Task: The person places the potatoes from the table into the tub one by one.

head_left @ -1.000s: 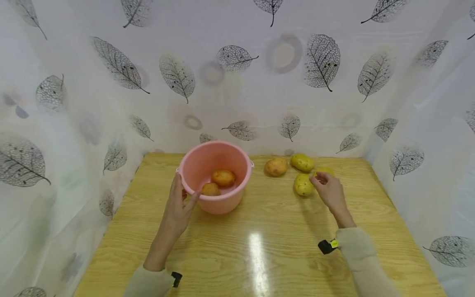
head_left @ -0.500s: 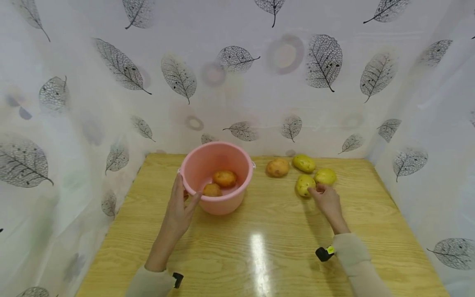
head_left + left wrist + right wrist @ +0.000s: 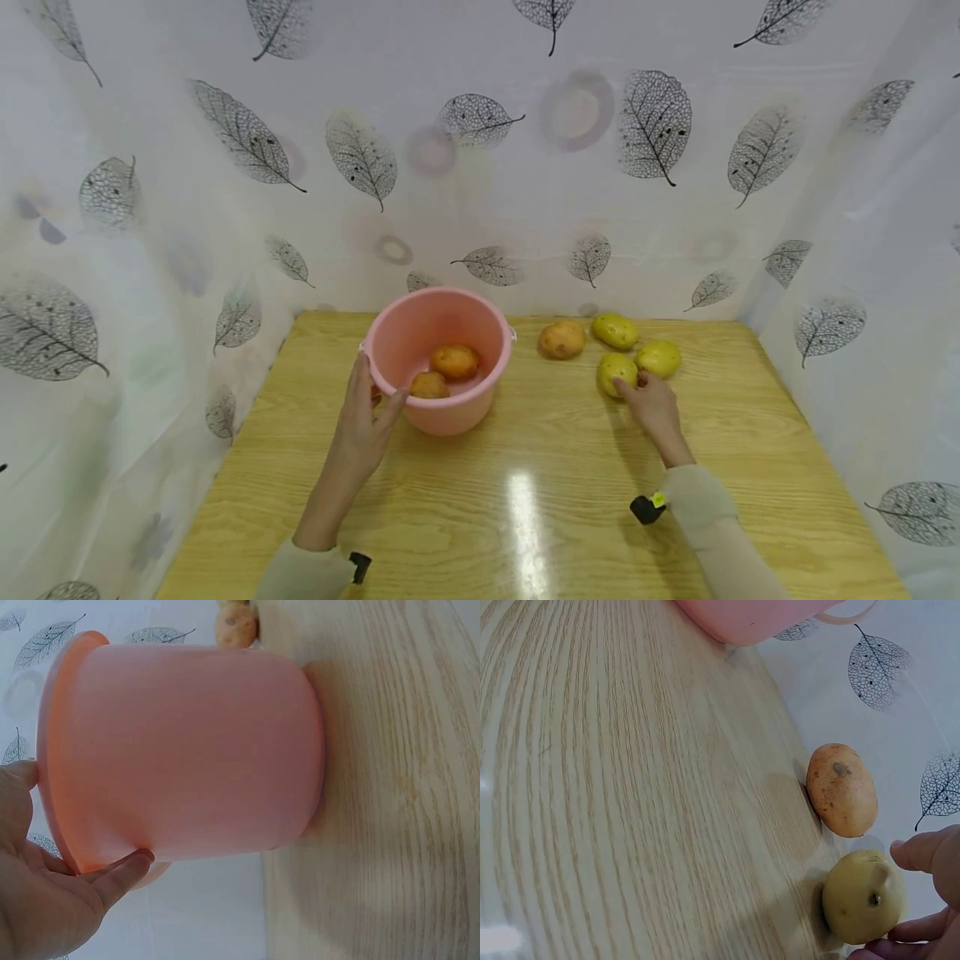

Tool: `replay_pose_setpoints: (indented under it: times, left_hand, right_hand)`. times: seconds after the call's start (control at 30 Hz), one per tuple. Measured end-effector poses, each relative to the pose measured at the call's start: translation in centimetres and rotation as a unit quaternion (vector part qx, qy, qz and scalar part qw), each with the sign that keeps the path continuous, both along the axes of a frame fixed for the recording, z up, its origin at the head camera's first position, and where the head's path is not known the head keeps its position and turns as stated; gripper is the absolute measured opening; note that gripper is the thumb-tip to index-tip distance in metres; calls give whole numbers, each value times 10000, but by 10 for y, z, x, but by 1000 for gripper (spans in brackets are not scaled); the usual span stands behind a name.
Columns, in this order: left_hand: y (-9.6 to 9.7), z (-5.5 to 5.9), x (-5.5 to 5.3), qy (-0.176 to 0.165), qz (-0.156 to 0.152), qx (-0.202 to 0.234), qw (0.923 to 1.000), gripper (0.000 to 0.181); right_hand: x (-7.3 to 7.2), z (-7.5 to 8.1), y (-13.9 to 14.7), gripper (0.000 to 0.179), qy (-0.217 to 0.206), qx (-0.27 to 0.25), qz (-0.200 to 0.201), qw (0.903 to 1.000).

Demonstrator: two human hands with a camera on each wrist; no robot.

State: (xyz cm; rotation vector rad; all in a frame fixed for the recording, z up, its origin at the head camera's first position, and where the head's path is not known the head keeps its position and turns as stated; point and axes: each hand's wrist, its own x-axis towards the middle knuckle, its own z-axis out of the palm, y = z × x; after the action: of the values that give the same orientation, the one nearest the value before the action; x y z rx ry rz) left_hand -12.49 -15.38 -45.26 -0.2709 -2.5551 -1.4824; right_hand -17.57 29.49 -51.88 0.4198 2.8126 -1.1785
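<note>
My left hand (image 3: 360, 425) grips the rim of a pink bucket (image 3: 450, 414), thumb on one side and fingers against its outer wall. Two brown potatoes lie inside, the larger brown potato (image 3: 454, 362) behind the smaller brown potato (image 3: 429, 385). My right hand (image 3: 654, 410) holds a yellow potato (image 3: 615, 372) on the table, thumb and fingers around its near right side. In the right wrist view, that yellow potato (image 3: 861, 900) shows a small knob and a dark spot, with the thumb close at its edge and the fingertips at its lower side.
Behind the held potato lie another yellow potato (image 3: 615, 330) and, to its right, a third yellow potato (image 3: 658, 358). A brown potato (image 3: 562, 339) sits between them and the bucket. The wooden table (image 3: 465, 508) ends at a leaf-patterned curtain (image 3: 495, 192).
My right hand has come down and left from over the right-hand yellow potato onto the nearest one. The left hand and bucket stay put.
</note>
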Motion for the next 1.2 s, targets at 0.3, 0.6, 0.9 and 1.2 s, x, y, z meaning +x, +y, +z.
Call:
replay_pose_setpoints:
  times: [0.3, 0.6, 0.9, 1.2]
  left_hand:
    - [-1, 0, 0, -150, 51, -108, 9998, 87]
    - [0, 2, 1, -126, 22, -61, 9999, 87]
    - [1, 2, 1, -149, 13, -19, 9999, 86]
    - [0, -1, 0, -102, 36, -19, 9999, 86]
  right_hand:
    - [-9, -3, -4, 70, 425, 201, 15, 9989]
    - [-15, -16, -9, 81, 496, 234, -113, 9984]
    - [-20, -29, -10, 85, 738, 449, -220, 9960]
    - [-19, -28, -12, 84, 714, 428, -175, 9964]
